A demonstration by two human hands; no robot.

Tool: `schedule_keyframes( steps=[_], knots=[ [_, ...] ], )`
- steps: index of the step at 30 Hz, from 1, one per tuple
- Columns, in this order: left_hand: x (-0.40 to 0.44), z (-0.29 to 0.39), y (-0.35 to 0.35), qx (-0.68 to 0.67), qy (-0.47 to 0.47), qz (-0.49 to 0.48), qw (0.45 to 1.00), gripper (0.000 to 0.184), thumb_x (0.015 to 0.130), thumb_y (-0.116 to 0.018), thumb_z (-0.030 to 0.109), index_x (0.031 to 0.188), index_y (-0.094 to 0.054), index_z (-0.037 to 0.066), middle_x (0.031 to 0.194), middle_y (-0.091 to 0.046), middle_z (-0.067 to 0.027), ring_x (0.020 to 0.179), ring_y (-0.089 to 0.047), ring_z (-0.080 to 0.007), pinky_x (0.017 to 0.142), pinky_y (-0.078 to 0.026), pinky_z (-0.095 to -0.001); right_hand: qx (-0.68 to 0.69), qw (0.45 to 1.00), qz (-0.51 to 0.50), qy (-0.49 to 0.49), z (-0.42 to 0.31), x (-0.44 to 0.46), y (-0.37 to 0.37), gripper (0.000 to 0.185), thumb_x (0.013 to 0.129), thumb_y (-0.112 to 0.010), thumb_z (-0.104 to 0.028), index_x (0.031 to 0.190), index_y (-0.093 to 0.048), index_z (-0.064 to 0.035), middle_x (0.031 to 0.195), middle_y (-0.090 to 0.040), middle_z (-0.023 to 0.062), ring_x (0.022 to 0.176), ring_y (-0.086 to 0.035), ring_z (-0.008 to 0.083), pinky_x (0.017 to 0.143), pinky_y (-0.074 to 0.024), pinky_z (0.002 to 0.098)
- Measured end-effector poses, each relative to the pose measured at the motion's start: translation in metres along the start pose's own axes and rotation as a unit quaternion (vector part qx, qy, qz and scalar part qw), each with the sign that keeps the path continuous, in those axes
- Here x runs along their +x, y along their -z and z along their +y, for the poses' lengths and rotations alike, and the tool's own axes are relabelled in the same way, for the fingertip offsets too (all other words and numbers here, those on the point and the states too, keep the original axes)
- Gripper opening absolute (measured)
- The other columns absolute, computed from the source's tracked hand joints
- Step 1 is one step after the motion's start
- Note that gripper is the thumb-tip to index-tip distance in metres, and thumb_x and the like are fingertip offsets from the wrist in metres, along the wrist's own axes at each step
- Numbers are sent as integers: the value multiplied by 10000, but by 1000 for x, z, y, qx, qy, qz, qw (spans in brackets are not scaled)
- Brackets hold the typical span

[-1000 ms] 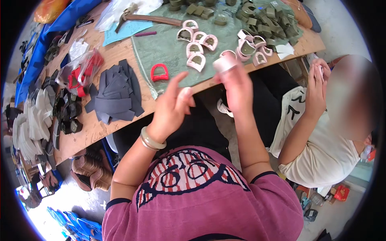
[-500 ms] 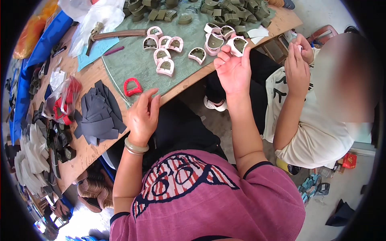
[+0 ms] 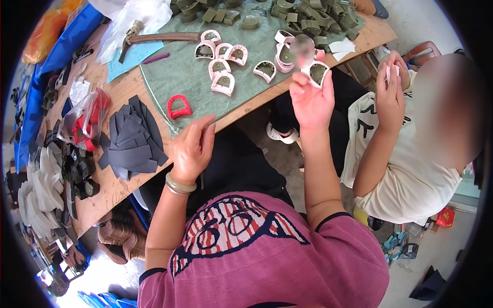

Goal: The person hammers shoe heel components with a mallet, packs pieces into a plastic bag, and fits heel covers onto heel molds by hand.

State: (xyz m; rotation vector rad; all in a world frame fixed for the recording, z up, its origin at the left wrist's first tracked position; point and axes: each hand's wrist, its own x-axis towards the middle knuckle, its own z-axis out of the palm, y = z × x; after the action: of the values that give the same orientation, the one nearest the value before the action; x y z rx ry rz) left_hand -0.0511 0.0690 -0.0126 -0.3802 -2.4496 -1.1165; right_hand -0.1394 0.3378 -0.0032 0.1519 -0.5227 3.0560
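My right hand (image 3: pixel 312 102) is raised off the table edge, its fingers and thumb closed on a white-rimmed D-shaped heel block (image 3: pixel 317 73) with an olive inside. My left hand (image 3: pixel 192 149) is at the near edge of the table, fingers loosely bent and apart, with nothing seen in it. Just beyond it lies a red-rimmed heel block (image 3: pixel 179 107). Pale pink-rimmed heel blocks stand on the green cloth (image 3: pixel 205 110): several in a cluster (image 3: pixel 223 83), a single one (image 3: pixel 265 71), and others behind my right hand, partly covered by a blurred patch.
Bare olive blocks (image 3: pixel 318 18) are piled at the back. A hammer (image 3: pixel 164 37) and a purple pen (image 3: pixel 155 58) lie to the left. Dark grey strips (image 3: pixel 133 143) are stacked by my left hand. At right, a co-worker (image 3: pixel 400 169) holds a small white piece.
The view has shifted, so the table things sit slightly further right. My right hand still grips the white-rimmed heel block, now turned a little. My left hand remains near the edge.
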Motion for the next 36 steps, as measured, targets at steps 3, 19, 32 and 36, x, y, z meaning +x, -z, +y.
schedule_keyframes(
  steps=[3,19,32,36],
  knots=[
    [1,1,-1,-2,-29,4,1000,180,881,-692,18,1057,-661,42,753,-633,-115,601,-610,-263,553,-481,-349,-11,995,-92,-35,5,-12,1,462,1061,-400,-445,1355,-524,-111,1240,-593,199,768,-488,152,639,-429,270],
    [0,2,-1,1,-58,-4,998,241,852,-690,-51,1068,-641,43,741,-624,-111,596,-611,-257,539,-475,-335,-103,988,38,-106,14,-22,20,406,1041,-456,-436,1151,-583,-67,933,-587,126,458,-379,69,414,-295,202],
    [0,2,-2,1,-58,-13,998,234,850,-690,-45,1063,-646,40,740,-624,-111,602,-612,-261,544,-478,-337,81,993,76,28,-45,23,11,502,1016,-473,-505,1112,-570,-22,888,-548,116,474,-371,80,428,-309,208],
    [0,1,-3,0,-60,-4,998,228,850,-691,-42,1059,-649,39,737,-622,-110,604,-615,-262,545,-480,-338,85,996,19,-11,-47,28,33,496,1021,-467,-495,1084,-580,-17,855,-531,109,454,-355,84,399,-288,213]
  ],
)
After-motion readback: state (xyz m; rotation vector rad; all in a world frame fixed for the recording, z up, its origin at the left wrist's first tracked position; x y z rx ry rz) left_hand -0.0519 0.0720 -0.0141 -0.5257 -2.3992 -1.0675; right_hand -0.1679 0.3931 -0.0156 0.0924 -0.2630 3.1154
